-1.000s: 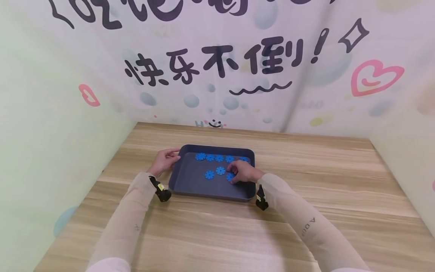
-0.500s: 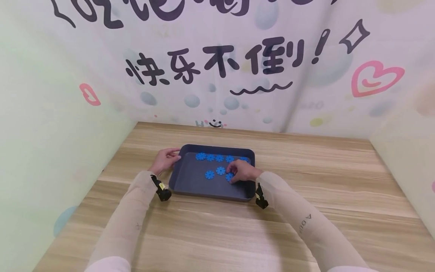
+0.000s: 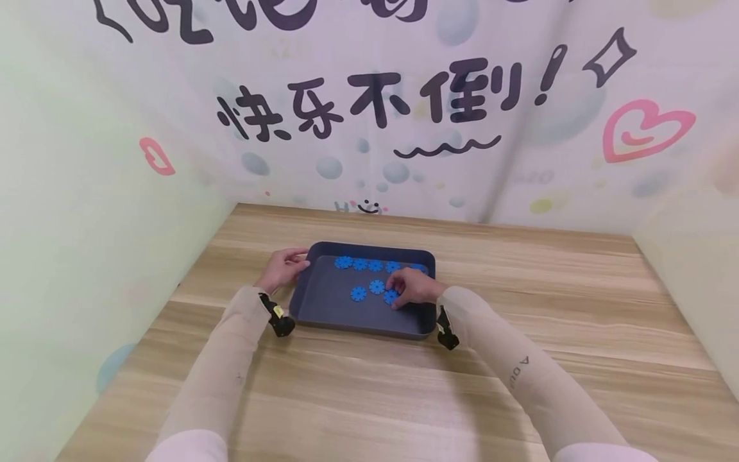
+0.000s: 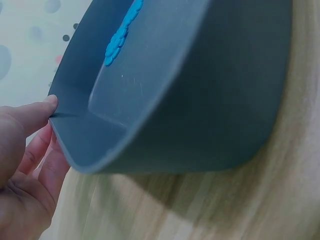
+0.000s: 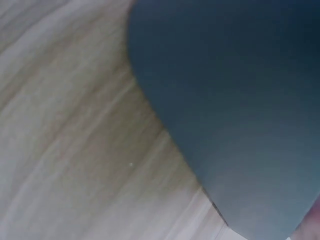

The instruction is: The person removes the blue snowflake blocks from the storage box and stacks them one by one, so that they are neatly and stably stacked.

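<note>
A dark grey rectangular tray (image 3: 335, 314) rests on the wooden table. At its left side my left hand (image 3: 283, 268) grips the rim; in the left wrist view the thumb (image 4: 37, 112) lies over the edge, fingers underneath. My right hand (image 3: 414, 287) reaches over the tray's right side, thumb and fingertips pinching the edges of a blue snowflake disc (image 3: 390, 297) close over the tray floor. Left of it lie two more blue snowflake discs (image 3: 358, 294). Several others form a row (image 3: 375, 265) along the back wall, the right end partly hidden by my right hand.
The wood-grain table (image 3: 358, 391) extends around the tray. A white printed curtain (image 3: 369, 167) with black lettering stands behind it, and pale walls (image 3: 86, 192) flank both sides. The right wrist view shows mostly the tray's outer wall (image 5: 225, 110) beside the tabletop.
The snowflake disc at my right fingertips has slid slightly left, closer to its neighbour. My left hand keeps its hold on the rim. The head view has shifted a little.
</note>
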Tool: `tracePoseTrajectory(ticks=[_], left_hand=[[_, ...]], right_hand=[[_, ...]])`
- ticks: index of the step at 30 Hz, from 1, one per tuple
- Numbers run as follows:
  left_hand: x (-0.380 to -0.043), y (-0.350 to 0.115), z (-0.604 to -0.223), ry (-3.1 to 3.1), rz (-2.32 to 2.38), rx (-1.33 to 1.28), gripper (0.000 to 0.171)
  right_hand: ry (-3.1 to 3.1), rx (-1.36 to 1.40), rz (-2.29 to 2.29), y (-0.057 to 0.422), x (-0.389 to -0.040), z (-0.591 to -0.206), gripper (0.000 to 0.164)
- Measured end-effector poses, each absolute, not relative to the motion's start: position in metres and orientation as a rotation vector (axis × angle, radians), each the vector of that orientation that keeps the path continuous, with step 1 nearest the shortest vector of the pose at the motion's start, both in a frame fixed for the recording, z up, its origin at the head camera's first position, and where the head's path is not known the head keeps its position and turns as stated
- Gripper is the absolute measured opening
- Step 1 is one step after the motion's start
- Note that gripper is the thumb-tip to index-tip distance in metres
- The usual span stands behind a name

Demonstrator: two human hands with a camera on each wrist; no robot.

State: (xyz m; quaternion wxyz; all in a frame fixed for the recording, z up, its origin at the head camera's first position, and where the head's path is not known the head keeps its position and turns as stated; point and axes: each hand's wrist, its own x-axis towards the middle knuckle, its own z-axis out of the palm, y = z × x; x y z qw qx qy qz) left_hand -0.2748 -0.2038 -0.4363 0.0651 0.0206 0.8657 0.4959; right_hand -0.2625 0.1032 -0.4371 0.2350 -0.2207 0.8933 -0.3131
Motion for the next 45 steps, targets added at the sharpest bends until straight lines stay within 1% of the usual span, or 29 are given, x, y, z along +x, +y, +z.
tracePoseTrajectory(ticks=[7,20,35,45], left_hand=[[-0.274,-0.203,-0.433,2.608,1.453,0.012,0.039],[-0.273,-0.202,-0.437,2.661,1.443,0.028,0.038],[-0.271,-0.201,-0.436,2.674,1.492,0.056,0.036],[-0.268,-0.198,-0.433,2.678,1.484,0.037,0.036]], right_hand=[[2.443,-0.596,-0.87,0.103,-0.264,-0.438,0.031],[2.457,-0.608,-0.907,0.104,-0.263,-0.441,0.03],[2.496,-0.793,-0.962,0.109,-0.256,-0.426,0.029],[2.564,-0.829,-1.014,0.131,-0.254,-0.419,0.03]])
